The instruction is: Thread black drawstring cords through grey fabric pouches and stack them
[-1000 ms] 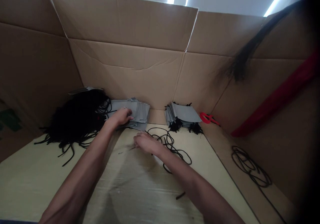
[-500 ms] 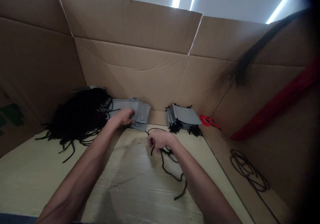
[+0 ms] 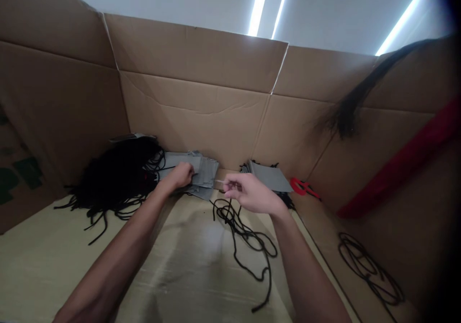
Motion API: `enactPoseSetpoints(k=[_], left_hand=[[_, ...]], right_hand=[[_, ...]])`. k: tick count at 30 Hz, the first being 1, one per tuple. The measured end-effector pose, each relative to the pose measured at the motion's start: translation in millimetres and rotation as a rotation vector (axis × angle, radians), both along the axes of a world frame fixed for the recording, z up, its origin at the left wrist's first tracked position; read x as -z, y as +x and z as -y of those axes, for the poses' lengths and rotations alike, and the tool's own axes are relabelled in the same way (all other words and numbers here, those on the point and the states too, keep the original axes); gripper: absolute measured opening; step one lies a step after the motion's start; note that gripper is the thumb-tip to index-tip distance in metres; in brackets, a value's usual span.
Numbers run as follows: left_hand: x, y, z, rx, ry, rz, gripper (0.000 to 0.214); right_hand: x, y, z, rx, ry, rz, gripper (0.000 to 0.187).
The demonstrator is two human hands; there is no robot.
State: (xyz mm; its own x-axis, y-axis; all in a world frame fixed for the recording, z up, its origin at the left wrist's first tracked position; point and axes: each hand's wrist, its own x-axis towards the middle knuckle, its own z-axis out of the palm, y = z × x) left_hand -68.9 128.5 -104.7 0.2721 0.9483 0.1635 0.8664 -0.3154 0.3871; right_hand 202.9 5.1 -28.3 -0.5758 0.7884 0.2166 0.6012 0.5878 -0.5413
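Being clasped by the fingers of the left hand [image 3: 179,176], grey fabric pouches [image 3: 206,175] sit just beside a thin sliver [image 3: 219,183] pinched by the right hand [image 3: 252,194].

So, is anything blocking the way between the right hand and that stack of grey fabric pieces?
Nothing visible does: the right hand is up beside the grey fabric pieces, and the loose black cord lies lower down on the board, not between them.

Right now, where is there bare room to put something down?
The pale cardboard sheet shows free at the front left, below the black cord heap, and between the left forearm and the loose black cord. It is crowded at the back, around the grey fabric pouch stack under the left hand and the second stack beside the right hand.
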Motion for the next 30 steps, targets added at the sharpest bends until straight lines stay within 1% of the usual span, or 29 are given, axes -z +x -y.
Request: enactPoseSetpoints(k=[2, 4, 7, 9, 10, 11, 13, 15, 16, 17, 18, 20, 22, 24, 26, 28, 30], left_hand=[[-7.1, 3, 3, -0.04, 0.051, 0.095, 0.039], [-18.1, 2, 7, -0.073, 0.113, 0.203, 0.039], [-40.2, -2, 17, -0.077, 0.213, 0.375, 0.037], [-56.6, -4, 29, -0.039, 0.274, 0.49, 0.031], [-64.9, -4, 36, -0.017, 0.309, 0.551, 0.028], [-73.1, -3, 45, 0.01, 0.342, 0.606, 0.03], [-88.6, 0, 64, 0.063, 0.401, 0.7, 0.032], [-102.4, 4, 86, 0.107, 0.441, 0.766, 0.03], [-108.5, 6, 96, 0.126, 0.458, 0.793, 0.03], [-113.8, 7, 106, 0.154, 0.466, 0.827, 0.03], [-118.4, 9, 115, 0.195, 0.464, 0.909, 0.028], [-125.4, 12, 130, 0.238, 0.464, 0.982, 0.026], [-129.3, 15, 139, 0.281, 0.444, 0.998, 0.027], [-130.6, 19, 143, 0.32, 0.41, 1.039, 0.029], [-130.2, 23, 144, 0.337, 0.397, 1.124, 0.035], [-129.2, 26, 143, 0.328, 0.401, 1.185, 0.037], [-128.4, 27, 142, 0.312, 0.403, 1.191, 0.036]], right_hand=[[-14.1, 5, 13, 0.074, 0.095, -0.136, 0.009], [-23.8, 8, 23, 0.115, 0.16, -0.267, 0.008], [-32.5, 12, 36, 0.118, 0.181, -0.477, 0.013], [-36.4, 14, 43, 0.131, 0.201, -0.551, 0.014], [-38.1, 14, 45, 0.137, 0.228, -0.547, 0.013], [-39.7, 15, 48, 0.137, 0.268, -0.525, 0.011], [-42.3, 15, 51, 0.137, 0.392, -0.44, 0.007], [-43.4, 14, 51, 0.176, 0.526, -0.355, 0.009], [-43.2, 14, 50, 0.205, 0.565, -0.333, 0.01], [-42.5, 13, 49, 0.223, 0.572, -0.332, 0.01], [-41.5, 12, 47, 0.221, 0.546, -0.349, 0.009], [-38.7, 11, 43, 0.178, 0.426, -0.409, 0.006], [-36.1, 11, 40, 0.17, 0.325, -0.477, 0.006], [-34.2, 10, 38, 0.229, 0.298, -0.53, 0.008], [-33.3, 10, 37, 0.281, 0.307, -0.554, 0.011], [-32.9, 10, 36, 0.298, 0.294, -0.561, 0.013], [-32.6, 9, 35, 0.298, 0.271, -0.571, 0.014]])
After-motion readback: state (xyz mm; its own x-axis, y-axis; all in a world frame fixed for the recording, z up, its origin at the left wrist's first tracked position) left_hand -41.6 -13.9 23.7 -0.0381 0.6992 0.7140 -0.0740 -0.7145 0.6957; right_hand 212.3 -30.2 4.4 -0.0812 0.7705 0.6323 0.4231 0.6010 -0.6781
